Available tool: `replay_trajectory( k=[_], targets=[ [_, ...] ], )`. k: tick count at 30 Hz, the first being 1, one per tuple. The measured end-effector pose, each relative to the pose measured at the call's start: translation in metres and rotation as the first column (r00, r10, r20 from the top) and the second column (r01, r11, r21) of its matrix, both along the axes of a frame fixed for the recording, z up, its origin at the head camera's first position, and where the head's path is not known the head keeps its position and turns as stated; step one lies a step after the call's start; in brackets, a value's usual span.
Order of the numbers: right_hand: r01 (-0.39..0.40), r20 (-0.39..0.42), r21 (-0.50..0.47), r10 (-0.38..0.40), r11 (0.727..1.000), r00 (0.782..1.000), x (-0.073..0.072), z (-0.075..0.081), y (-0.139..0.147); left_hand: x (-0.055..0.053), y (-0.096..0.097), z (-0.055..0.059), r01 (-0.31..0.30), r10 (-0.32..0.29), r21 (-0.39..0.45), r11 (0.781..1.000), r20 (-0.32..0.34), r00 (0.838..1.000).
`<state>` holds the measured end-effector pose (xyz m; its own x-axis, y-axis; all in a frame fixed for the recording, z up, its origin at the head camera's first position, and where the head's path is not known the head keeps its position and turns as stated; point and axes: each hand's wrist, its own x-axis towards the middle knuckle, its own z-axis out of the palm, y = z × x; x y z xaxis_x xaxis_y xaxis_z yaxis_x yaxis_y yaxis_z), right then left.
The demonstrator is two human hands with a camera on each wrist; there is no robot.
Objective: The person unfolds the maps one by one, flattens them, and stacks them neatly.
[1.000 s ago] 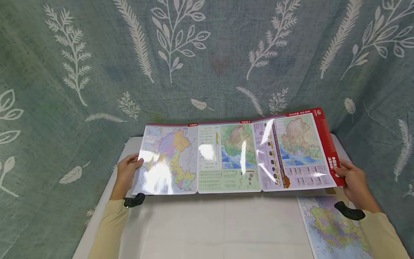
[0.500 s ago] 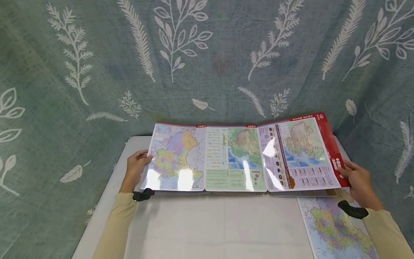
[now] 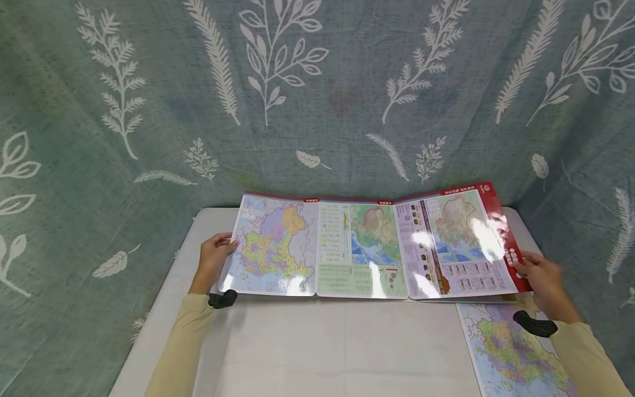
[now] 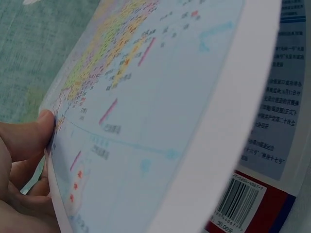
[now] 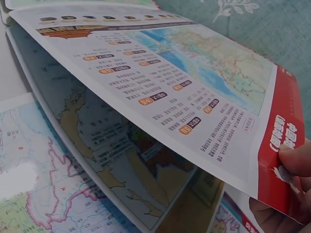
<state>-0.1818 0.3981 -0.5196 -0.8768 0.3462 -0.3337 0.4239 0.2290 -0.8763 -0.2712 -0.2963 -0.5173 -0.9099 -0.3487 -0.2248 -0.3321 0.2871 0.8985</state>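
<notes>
Leaf-printed green cloth (image 3: 317,82) hangs behind a white table (image 3: 322,347). Between the hands spreads a folded map sheet (image 3: 367,248); the left hand (image 3: 214,259) pinches its left edge, the right hand (image 3: 541,278) its red right edge. Left wrist view: thumb (image 4: 29,138) on top. Right wrist view: another map (image 5: 43,184) lies below.

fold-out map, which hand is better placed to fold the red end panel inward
Right. The right hand already pinches the red end panel of the fold-out map, which is lifted there. The left hand holds the opposite end.
</notes>
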Motion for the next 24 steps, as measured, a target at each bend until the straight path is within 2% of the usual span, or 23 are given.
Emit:
replay_trajectory(
  k=[7,13,19,24],
  targets=[
    [0.048,-0.013,0.078,-0.047,0.996,0.999,-0.001,-0.015,0.001,-0.001,0.004,-0.01,0.03,-0.03,-0.012,0.999,0.015,0.999],
    [-0.01,-0.032,0.179,0.016,0.984,0.999,0.005,-0.023,-0.002,0.003,0.003,-0.019,0.047,-0.045,-0.042,0.998,0.057,0.997],
    [-0.059,0.002,0.28,0.061,0.958,0.998,0.007,-0.033,-0.005,0.007,0.004,-0.026,0.096,-0.082,-0.152,0.984,0.095,0.992],
    [-0.102,0.021,0.367,0.102,0.924,0.995,0.002,-0.042,-0.012,0.012,0.011,-0.027,0.149,-0.124,-0.243,0.959,0.113,0.986]
  ],
)
